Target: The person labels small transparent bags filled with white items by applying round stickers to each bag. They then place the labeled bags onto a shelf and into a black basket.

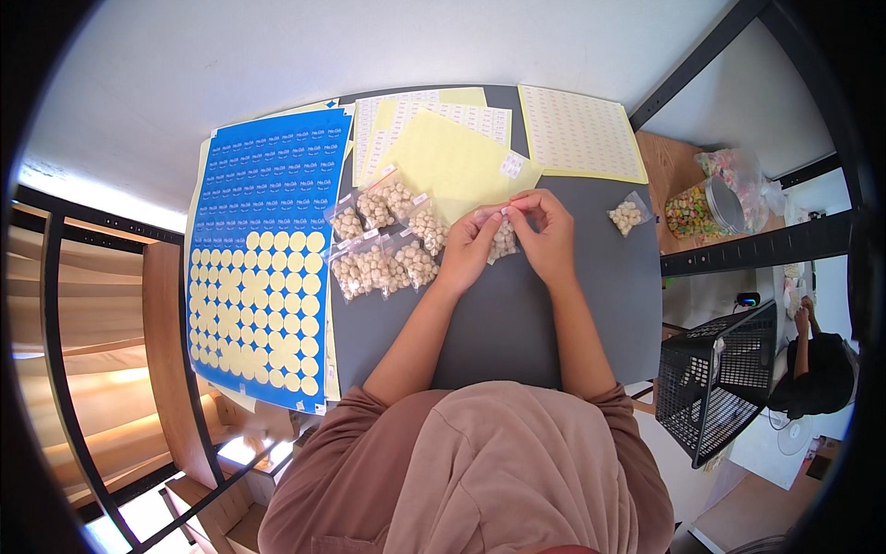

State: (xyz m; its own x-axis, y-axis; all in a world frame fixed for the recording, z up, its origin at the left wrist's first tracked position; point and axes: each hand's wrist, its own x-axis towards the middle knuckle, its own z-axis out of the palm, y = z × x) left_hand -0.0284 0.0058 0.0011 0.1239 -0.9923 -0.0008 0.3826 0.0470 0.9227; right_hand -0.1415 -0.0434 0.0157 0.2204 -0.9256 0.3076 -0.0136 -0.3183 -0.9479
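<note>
A small clear plastic bag of beige puffed pieces [504, 244] is between my hands over the grey table [498, 325]. My left hand [469, 248] grips the bag's upper left side, thumb on top. With thumb and index finger together, my right hand [548, 232] is at the bag's top edge, where a small white label shows; fingers partly hide it. Left of my hands lie several filled bags [377, 270] of the same pieces, clustered and overlapping, with small labels along their tops. One more filled bag [626, 216] lies apart on the right.
A blue sheet of round stickers [270, 180], partly peeled, covers the table's left. Label sheets and yellow backing paper [446, 152] lie at the back, with another label stack [581, 131] beside them. Rightward are a jar of colourful sweets [699, 208], a black basket [720, 374] and another person [817, 374].
</note>
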